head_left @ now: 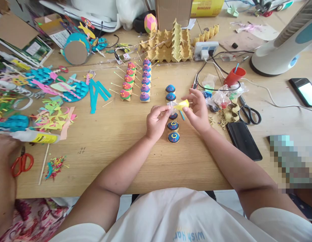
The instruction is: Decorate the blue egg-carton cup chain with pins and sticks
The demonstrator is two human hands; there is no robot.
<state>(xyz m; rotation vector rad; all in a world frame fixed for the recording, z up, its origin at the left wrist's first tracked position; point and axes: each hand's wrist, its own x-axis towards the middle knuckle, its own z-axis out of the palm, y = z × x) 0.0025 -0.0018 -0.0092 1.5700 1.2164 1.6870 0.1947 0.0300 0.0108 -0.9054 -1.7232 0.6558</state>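
Observation:
My left hand (158,122) is closed, its thumb and fingertips pinching a clear plastic wrapper (171,107). Out of the wrapper juts a soft yellow lump (182,104), which looks like modelling clay. Close to its right end is my right hand (199,112), with fingers curved and apart; the thumb tip is near or against the lump. Under my hands runs a column of blue clay-covered egg-carton cups (173,136), the lower ones bearing yellow curls. A thin blue stick (182,115) shows between my hands.
Two rows of decorated carton caterpillars (145,81) stand beyond my hands. Right are black scissors (249,112), a dark phone (243,140), a red cup (234,76) and clay bags. Paper crafts (72,88) and red-handled scissors (22,163) lie left, beside another person's arm (3,174).

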